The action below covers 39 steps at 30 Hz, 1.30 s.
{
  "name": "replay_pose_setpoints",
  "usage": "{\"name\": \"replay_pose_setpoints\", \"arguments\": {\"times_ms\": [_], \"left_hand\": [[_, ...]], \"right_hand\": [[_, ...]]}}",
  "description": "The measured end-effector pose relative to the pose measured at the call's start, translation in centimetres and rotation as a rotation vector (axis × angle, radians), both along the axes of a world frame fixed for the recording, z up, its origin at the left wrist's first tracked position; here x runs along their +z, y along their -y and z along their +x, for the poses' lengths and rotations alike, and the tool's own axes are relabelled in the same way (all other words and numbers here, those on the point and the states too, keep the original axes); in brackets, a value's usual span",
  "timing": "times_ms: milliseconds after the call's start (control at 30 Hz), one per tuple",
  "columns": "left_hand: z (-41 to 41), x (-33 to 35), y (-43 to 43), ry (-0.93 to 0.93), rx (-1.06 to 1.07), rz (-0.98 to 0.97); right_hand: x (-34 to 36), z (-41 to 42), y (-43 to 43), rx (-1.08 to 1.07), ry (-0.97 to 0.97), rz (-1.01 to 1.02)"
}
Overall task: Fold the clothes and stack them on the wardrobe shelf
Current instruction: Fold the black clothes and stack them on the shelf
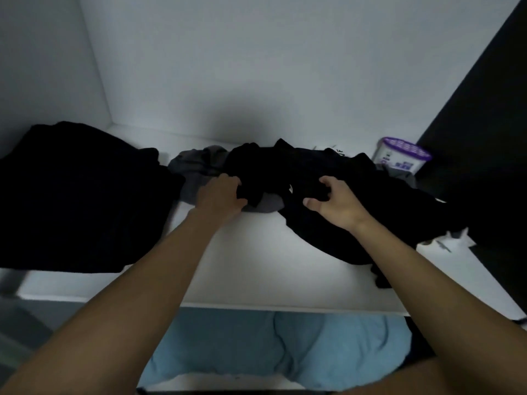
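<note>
Black garment (271, 166) in grip of left hand (221, 196) and right hand (333, 203)

A white tub with a purple perforated lid (403, 155) stands at about two o'clock. Light blue cloth (271, 346) lies at six o'clock.

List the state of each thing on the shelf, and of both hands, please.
left hand: grips the black garment.
right hand: grips the black garment.
black garment: crumpled, not folded.
grey garment: crumpled, partly under the black garment.
black pile: at the left, untouched.
tub: upright, lid on.
</note>
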State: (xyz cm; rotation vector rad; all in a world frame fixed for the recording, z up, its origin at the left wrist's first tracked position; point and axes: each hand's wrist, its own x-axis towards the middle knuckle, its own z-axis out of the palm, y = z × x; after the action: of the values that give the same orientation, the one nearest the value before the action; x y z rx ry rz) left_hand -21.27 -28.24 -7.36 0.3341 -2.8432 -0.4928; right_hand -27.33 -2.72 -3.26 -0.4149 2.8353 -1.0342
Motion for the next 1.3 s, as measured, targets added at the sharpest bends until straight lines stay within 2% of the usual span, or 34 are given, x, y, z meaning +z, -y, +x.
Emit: {"name": "replay_pose_setpoints", "arguments": {"times_ms": [167, 267, 400, 500, 567, 633, 767, 833, 900, 933, 1000, 1033, 1067, 1133, 1200, 1233, 1300], "left_hand": [[0.7, 0.1, -0.3, -0.188, -0.022, 0.112], [1.8, 0.4, -0.6, -0.309, -0.071, 0.275], [3.6, 1.8, -1.5, -0.487, -0.169, 0.573], [5.2, 3.7, -1.9, -0.508, -0.308, 0.636], [5.9, 4.7, -2.2, -0.398, -0.399, 0.578], [6.3, 4.8, -2.2, -0.229, -0.430, 0.474], [6.5, 3.3, -2.9, 0.166, -0.374, 0.351], [6.5, 2.6, -3.7, 0.253, -0.286, 0.372], [6.7, 2.8, -4.8, 0.276, -0.180, 0.437], [6.8, 3.0, -5.4, 0.276, -0.135, 0.535], [6.5, 3.6, -6.6, 0.253, -0.120, 0.928], [6.2, 4.2, -7.1, 0.223, -0.150, 1.157], [6.0, 4.6, -8.2, 0.200, -0.208, 1.346], [5.8, 5.4, -9.7, 0.190, -0.284, 1.545], [5.7, 5.4, -11.8, 0.172, -0.247, 1.587], [5.7, 5.4, -12.7, 0.158, -0.208, 1.568], [5.8, 5.4, -14.2, 0.103, -0.115, 1.501]], "right_hand": [[-1.8, 0.7, 0.2, -0.070, -0.044, 0.140], [-2.3, 0.6, 0.2, -0.129, -0.158, 0.296], [-2.6, 0.2, 0.1, -0.191, -0.282, 0.320], [-3.0, 0.0, -0.1, -0.201, -0.288, 0.283], [-2.9, 0.0, -0.2, -0.216, -0.277, 0.172], [-2.4, -0.1, -0.5, -0.217, -0.270, -0.025], [-0.2, 1.2, -1.9, -0.179, -0.277, -0.379], [1.4, 2.3, -2.6, -0.129, -0.277, -0.520], [3.4, 3.9, -3.2, -0.060, -0.165, -0.743], [4.4, 5.0, -3.5, -0.003, -0.077, -0.877], [5.6, 7.6, -4.0, 0.118, 0.106, -1.078], [5.6, 8.9, -3.9, 0.174, 0.170, -1.083], [5.0, 10.4, -4.5, 0.227, 0.200, -1.004], [2.8, 12.9, -5.0, 0.365, 0.159, -0.631], [0.4, 14.5, -6.1, 0.465, 0.115, -0.291], [-0.3, 14.9, -6.7, 0.477, 0.110, -0.225], [-0.5, 15.0, -8.0, 0.467, 0.102, -0.247]]}}
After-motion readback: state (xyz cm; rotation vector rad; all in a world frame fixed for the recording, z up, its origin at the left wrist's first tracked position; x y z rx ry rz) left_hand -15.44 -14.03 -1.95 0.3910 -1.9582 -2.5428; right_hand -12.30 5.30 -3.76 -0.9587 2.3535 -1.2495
